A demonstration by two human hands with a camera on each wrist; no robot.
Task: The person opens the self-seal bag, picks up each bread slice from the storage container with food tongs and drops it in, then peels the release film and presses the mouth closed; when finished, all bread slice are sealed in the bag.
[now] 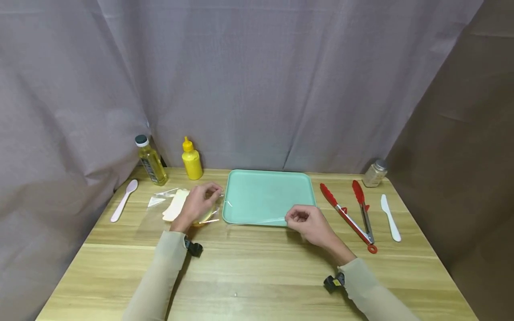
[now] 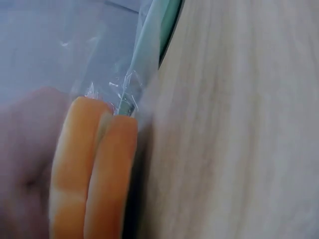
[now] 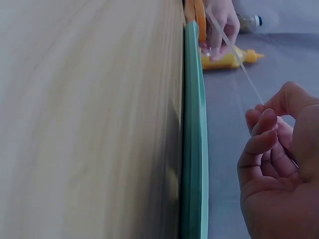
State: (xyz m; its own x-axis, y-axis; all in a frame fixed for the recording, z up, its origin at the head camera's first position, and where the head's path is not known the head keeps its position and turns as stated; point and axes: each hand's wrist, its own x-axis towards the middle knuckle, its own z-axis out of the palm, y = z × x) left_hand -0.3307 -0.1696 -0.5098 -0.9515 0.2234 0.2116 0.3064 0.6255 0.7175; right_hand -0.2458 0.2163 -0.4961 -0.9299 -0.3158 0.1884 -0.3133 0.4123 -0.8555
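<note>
A sheet of clear plastic wrap is stretching between the 2 hands, running low along the near edge of the green tray. Its right end is being pinched by the right hand, whose curled fingers are closing on the film just in front of the tray's near right corner; in the right wrist view the film is showing as a thin taut line rising away from those fingertips. Its left end is lying under the left hand, which is resting over a yellow-orange bun just beside the tray's left edge. That hand's fingers are curving down over the bun and wrap, though how tightly its grip is closing I cannot tell. In the left wrist view the bun is appearing as 2 orange halves pressed side by side, with crinkled film lying at their top end against the tray rim.

Pale sliced pieces are lying on another clear wrapper just left of the left hand. Farther left, a pink spoon is lying on the wooden surface. An oil bottle and a yellow squeeze bottle are standing behind, near the curtain. Right of the tray, red tongs are lying open, with a white knife beside them and a small glass jar behind.
</note>
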